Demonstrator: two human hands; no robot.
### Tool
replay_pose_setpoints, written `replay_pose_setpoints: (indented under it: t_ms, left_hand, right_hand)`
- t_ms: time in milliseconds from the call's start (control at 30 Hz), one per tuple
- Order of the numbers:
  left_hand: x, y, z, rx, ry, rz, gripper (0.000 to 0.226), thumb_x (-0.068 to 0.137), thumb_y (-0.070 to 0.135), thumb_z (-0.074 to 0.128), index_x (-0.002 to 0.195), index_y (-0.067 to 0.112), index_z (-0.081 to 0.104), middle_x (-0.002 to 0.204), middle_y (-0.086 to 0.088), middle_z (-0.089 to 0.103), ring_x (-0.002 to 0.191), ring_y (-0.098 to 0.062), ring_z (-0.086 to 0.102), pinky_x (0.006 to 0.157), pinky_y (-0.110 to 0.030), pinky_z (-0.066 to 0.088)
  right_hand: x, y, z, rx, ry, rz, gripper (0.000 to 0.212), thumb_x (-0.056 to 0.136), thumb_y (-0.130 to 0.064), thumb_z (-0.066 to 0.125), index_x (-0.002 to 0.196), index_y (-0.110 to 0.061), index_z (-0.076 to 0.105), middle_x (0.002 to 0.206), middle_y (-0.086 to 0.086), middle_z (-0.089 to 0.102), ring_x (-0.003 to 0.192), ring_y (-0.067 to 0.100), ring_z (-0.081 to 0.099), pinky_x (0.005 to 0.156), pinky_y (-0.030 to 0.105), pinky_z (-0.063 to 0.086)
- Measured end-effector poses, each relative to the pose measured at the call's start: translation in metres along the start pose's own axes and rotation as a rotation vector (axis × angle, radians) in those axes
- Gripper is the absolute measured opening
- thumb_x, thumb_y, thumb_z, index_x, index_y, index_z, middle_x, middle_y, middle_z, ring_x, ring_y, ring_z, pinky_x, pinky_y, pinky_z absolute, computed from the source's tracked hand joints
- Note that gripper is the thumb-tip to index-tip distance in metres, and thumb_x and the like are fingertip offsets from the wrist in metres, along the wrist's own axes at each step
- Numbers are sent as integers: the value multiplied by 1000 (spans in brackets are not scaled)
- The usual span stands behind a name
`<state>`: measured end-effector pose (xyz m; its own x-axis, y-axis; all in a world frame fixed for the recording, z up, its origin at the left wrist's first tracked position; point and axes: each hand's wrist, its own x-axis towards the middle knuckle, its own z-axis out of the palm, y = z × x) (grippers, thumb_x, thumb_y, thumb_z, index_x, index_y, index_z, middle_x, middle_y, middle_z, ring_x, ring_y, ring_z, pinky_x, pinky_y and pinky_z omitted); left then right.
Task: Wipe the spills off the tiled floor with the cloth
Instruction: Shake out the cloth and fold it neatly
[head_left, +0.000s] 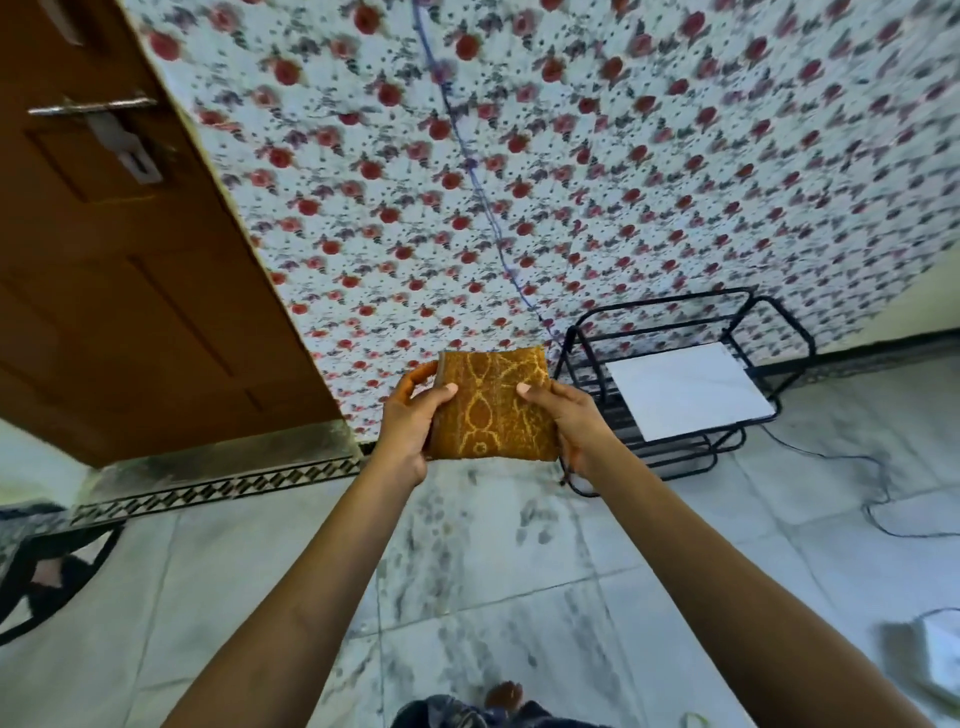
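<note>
Holding a folded orange cloth (493, 405) aloft, left hand (410, 415) and right hand (571, 421) pinching its sides. Dark spills (535, 525) on the tiled floor (675, 597) untouched; wiping not yet begun.

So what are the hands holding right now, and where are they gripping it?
Both hands hold a folded orange cloth up in the air: the left hand grips its left edge, the right hand its right edge, thumbs on the front.

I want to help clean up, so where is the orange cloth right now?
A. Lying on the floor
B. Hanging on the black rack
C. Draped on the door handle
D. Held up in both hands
D: the folded orange cloth is gripped by the left hand and right hand, above the tiled floor.
</note>
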<state>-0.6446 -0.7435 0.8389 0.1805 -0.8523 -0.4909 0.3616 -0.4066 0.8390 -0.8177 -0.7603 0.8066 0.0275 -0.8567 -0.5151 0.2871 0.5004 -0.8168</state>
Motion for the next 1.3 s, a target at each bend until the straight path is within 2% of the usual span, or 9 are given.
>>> replay_pose_setpoints:
  t_ms: [67,233,533,633,833,967,1100,1200,1300]
  left_hand:
    - [17,-4,38,19,-4,-7,34,84,11,69,113,26,60,92,-4,66,80,-20,64,63,-32,55]
    - [62,-26,137,38,8,-1,34,83,12,70,112,27,61,98,-8,67,86,-25,66,72,-39,57]
    - [108,-80,315,-71,112,-22,29,85,8,66,106,27,60,96,-8,67,81,-22,65,66,-35,55]
    - [127,-93,368,-67,145,-25,33,85,8,66,112,27,60,99,-9,67,83,-21,65,64,-33,54]
    - [180,-111,437,-4,172,-75,33,88,10,62,116,26,59,112,-8,63,94,-23,61,65,-33,52]
    - [233,-138,476,65,179,-122,31,90,11,60,116,28,59,116,-7,62,99,-24,60,69,-35,52]
    - [280,-174,511,112,163,-200,32,92,11,57,117,30,56,116,-5,61,105,-25,59,85,-44,52]
    - [317,-205,530,121,166,-231,31,92,8,55,118,25,57,113,-8,63,100,-27,62,82,-43,54]
    - [356,-242,541,120,177,-267,22,91,6,56,104,24,58,98,-6,66,90,-26,63,62,-32,56]
  right_hand:
    - [21,-18,-30,5,21,2,42,79,-17,74,118,-8,62,114,12,66,103,27,63,90,43,52]
    - [75,-63,-111,15,50,3,43,76,-19,76,115,-7,63,113,14,67,98,27,65,88,44,53]
    - [159,-147,-268,-71,-13,77,37,82,-17,71,116,-7,61,106,11,66,85,20,64,62,28,52]
    - [194,-171,-312,-101,-46,85,36,82,-16,71,115,-7,61,112,12,65,89,20,63,69,29,52]
    - [261,-189,-371,-155,-26,134,46,82,-19,70,126,-11,58,118,12,63,106,28,60,93,45,50]
    - [313,-194,-409,-239,31,156,42,88,-24,63,128,-11,56,120,10,62,109,29,58,95,45,48]
    - [361,-192,-446,-303,90,221,37,93,-25,55,127,-11,55,119,11,60,102,26,57,80,36,48]
    - [398,-184,-473,-327,117,281,32,94,-24,54,123,-9,56,116,11,60,103,27,57,78,34,47]
    - [442,-161,-498,-358,114,348,33,94,-24,54,124,-10,55,120,12,59,104,26,57,86,36,49]
